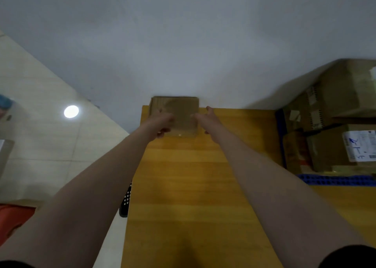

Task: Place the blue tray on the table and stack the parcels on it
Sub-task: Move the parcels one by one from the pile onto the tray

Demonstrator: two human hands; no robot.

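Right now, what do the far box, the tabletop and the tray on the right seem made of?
Box: brown cardboard, matte, plain dull faces.
Tabletop: wood or wood-look laminate, smooth, yellowish planks with grain lines.
Tray: blue plastic, probably moulded, judging by its perforated grid rim.

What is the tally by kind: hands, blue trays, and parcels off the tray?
Hands: 2, left hand and right hand
Blue tray: 1
Parcel off the tray, at the hands: 1
Total: 4
The piled parcels on the tray are too blurred to count.
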